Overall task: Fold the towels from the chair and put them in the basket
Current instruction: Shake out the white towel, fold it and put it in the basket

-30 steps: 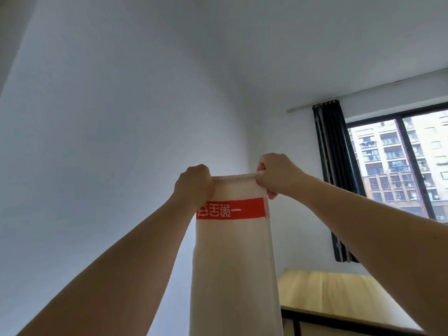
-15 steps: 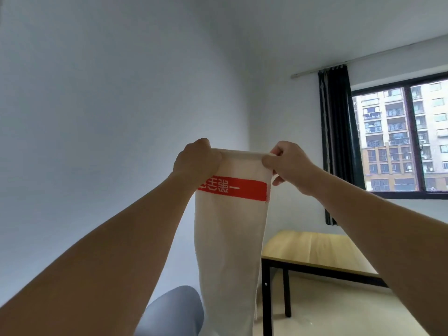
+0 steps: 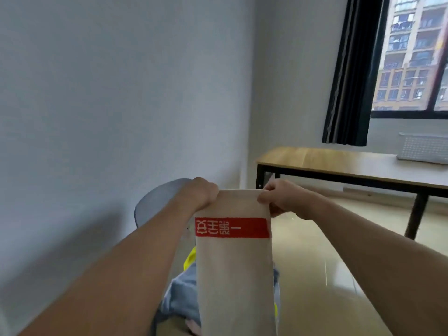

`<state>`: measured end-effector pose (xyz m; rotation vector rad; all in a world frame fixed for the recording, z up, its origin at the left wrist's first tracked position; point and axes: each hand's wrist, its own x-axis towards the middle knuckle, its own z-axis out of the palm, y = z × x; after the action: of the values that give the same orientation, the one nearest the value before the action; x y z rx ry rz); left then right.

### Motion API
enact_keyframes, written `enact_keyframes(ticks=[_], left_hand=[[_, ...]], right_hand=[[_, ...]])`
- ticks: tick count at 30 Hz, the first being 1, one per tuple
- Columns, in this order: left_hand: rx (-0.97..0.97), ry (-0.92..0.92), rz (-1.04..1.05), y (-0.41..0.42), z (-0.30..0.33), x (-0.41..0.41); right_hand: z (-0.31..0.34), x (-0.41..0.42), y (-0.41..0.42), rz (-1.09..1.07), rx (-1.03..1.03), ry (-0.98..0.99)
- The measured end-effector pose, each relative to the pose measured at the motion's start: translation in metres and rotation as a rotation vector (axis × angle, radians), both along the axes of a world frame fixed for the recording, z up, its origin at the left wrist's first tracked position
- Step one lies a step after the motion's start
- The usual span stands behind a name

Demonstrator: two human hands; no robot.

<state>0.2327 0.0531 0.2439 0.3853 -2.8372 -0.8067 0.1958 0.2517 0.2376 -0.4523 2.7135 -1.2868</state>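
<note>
A cream towel point(image 3: 235, 275) with a red band of white characters hangs straight down in front of me, folded lengthwise into a narrow strip. My left hand point(image 3: 202, 192) pinches its top left corner and my right hand point(image 3: 281, 197) pinches the top right corner. Behind the towel stands a grey-blue chair point(image 3: 157, 202) holding a heap of other towels point(image 3: 180, 297), blue, yellow and pink, partly hidden by the hanging towel. A white mesh basket point(image 3: 423, 147) sits on the wooden table at the far right.
A wooden table point(image 3: 327, 161) with black legs stands along the window wall at the right. A dark curtain point(image 3: 349, 76) hangs beside the window. A plain wall runs along the left. Glossy floor tiles point(image 3: 315, 275) spread between the chair and the table.
My view and both hands have dropped downward with the towel. The chair seat with its heap of towels and the basket on the table have come into view.
</note>
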Motion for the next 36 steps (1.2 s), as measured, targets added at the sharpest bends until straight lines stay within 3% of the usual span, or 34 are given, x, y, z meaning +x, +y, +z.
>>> enact_keyframes(ticks=[6,12,20,25,29,36], left_hand=[[0.208,-0.070,0.021,-0.009,-0.128,-0.032],[0.549,-0.028,0.114,-0.017,-0.236,-0.059],[0.533,-0.141,0.148,-0.034,-0.322,-0.114],[0.470,-0.053,0.159,-0.043,-0.336,-0.155],[0.448,-0.129,0.088,-0.044,-0.353,-0.174],[0.269,-0.158,-0.122,-0.049,-0.363,-0.178]], right_hand=[[-0.125,-0.026,-0.011,-0.027,0.038,-0.138],[-0.218,-0.062,-0.017,-0.074,0.107,-0.145],[-0.289,-0.125,-0.028,-0.011,0.209,-0.251],[-0.303,-0.172,-0.044,-0.084,0.279,-0.179],[-0.327,-0.192,-0.050,-0.138,0.483,-0.067],[-0.334,-0.190,-0.044,-0.180,0.222,-0.057]])
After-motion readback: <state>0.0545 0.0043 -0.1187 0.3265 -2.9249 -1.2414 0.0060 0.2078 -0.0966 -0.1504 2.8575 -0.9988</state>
